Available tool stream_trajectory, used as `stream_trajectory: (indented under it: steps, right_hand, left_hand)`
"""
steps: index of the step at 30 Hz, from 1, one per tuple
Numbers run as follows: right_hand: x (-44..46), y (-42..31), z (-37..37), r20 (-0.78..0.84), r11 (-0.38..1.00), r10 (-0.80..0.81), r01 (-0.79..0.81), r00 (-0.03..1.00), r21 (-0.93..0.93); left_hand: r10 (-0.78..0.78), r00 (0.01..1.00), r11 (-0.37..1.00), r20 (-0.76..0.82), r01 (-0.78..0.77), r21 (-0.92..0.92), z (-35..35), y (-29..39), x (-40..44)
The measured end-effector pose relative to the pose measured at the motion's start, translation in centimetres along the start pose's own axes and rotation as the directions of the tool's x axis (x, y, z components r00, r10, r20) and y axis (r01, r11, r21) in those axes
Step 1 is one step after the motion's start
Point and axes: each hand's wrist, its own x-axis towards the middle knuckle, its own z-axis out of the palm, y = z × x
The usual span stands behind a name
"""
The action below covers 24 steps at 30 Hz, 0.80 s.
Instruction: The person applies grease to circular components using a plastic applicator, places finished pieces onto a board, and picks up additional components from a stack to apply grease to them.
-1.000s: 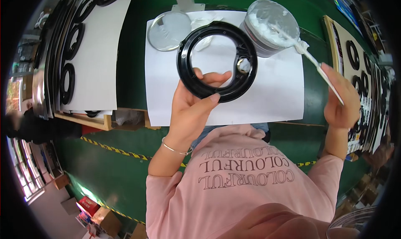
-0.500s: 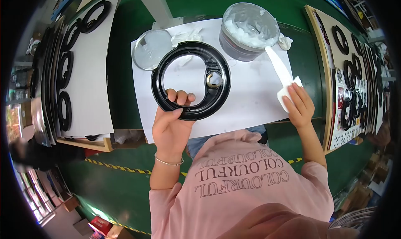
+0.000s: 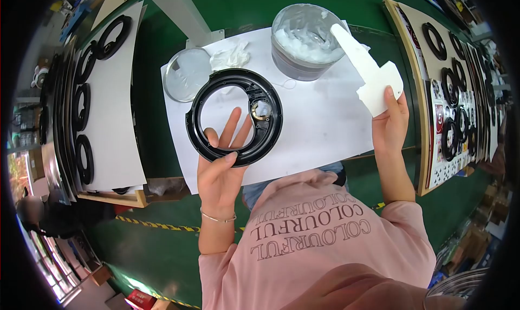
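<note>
My left hand [image 3: 219, 172] holds a black ring-shaped part [image 3: 266, 139] by its lower edge, thumb on the rim and the other fingers reaching through the opening. A round socket with a metallic rim [image 3: 260, 111] sits on the ring's right side. In my right hand [image 3: 391, 120] is a flat white piece [image 3: 379, 88], pinched at its lower right corner. The narrow end of that piece points up left, at the rim of a tub [image 3: 302, 67] of white paste [image 3: 303, 42]. White paper [image 3: 325, 120] lies beneath on the table.
A round clear lid [image 3: 187, 74] and crumpled tissue [image 3: 230, 55] lie at the paper's back left. Behind them rises a grey post [image 3: 176, 9]. Boards with black rings stand left [image 3: 111, 109] and right [image 3: 411, 44]. Part of a person [image 3: 70, 215] shows at far left.
The white piece has turned its broad face to the camera, and my right hand is now below it. My left hand's fingers have spread inside the ring. The whole view has shifted.
</note>
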Motion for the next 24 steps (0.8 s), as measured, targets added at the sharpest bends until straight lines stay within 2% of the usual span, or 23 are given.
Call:
stream_trajectory:
  steps: [5,7,8,9,10,11,12,13,14,16,20,22,24]
  right_hand:
    - [-0.3,0.8,-0.3,0.029,0.993,-0.093,0.095,0.995,-0.071]
    - [0.1,1.3,-0.4,0.065,0.907,-0.314,0.319,0.947,-0.276]
    - [0.4,1.7,-0.5,0.062,0.906,-0.316,0.32,0.947,-0.277]
    - [0.8,2.2,-0.6,0.197,0.757,-0.478,0.515,0.856,-0.402]
    - [1.3,2.4,-0.6,0.349,0.552,-0.591,0.68,0.727,-0.483]
    - [2.1,2.2,-0.3,0.347,0.551,-0.591,0.679,0.728,-0.485]
    - [3.0,1.7,0.3,0.6,0.254,-0.623,0.856,0.501,-0.451]
    - [3.6,1.5,0.6,0.806,-0.054,-0.54,0.946,0.242,-0.32]
    - [3.9,1.7,0.7,0.806,-0.053,-0.539,0.945,0.245,-0.323]
    - [4.0,2.4,0.8,0.917,-0.233,-0.37,0.941,0.145,-0.243]
    - [2.9,2.9,-2.1,0.907,-0.248,-0.384,0.927,0.172,-0.281]
    - [1.5,2.4,-3.8,0.942,-0.254,-0.274,0.93,0.194,-0.265]
    - [0.6,1.2,-5.1,0.938,-0.263,-0.279,0.922,0.208,-0.283]
  left_hand:
    - [-0.053,0.996,0.998,0.065,0.055,-0.023,-0.1,-0.1,0.3]
    - [-0.068,0.995,0.998,0.079,0.069,-0.012,-0.1,-0.1,0.4]
    - [-0.071,0.994,0.997,0.081,0.073,-0.012,-0.1,-0.1,0.4]
    - [-0.069,0.995,0.998,0.072,0.069,-0.009,-0.2,-0.1,0.4]
    - [-0.066,0.996,0.998,0.063,0.066,-0.005,-0.2,-0.1,0.4]
    - [-0.069,0.996,0.998,0.063,0.069,-0.005,-0.3,-0.1,0.4]
    - [-0.063,0.996,0.998,0.064,0.064,-0.012,-0.3,-0.1,0.4]
    - [-0.058,0.996,0.998,0.064,0.06,-0.019,-0.4,-0.1,0.4]
    - [-0.062,0.996,0.998,0.062,0.063,-0.019,-0.4,-0.1,0.3]
    - [-0.042,0.998,0.999,0.038,0.043,-0.013,-0.5,0.0,0.1]
    - [-0.02,0.999,1.0,0.026,0.02,-0.013,-0.7,0.3,-0.2]
    - [-0.011,1.0,1.0,0.024,0.011,-0.001,-0.7,0.3,-0.1]
    - [-0.017,0.999,1.0,0.03,0.017,-0.004,-0.4,0.4,0.1]
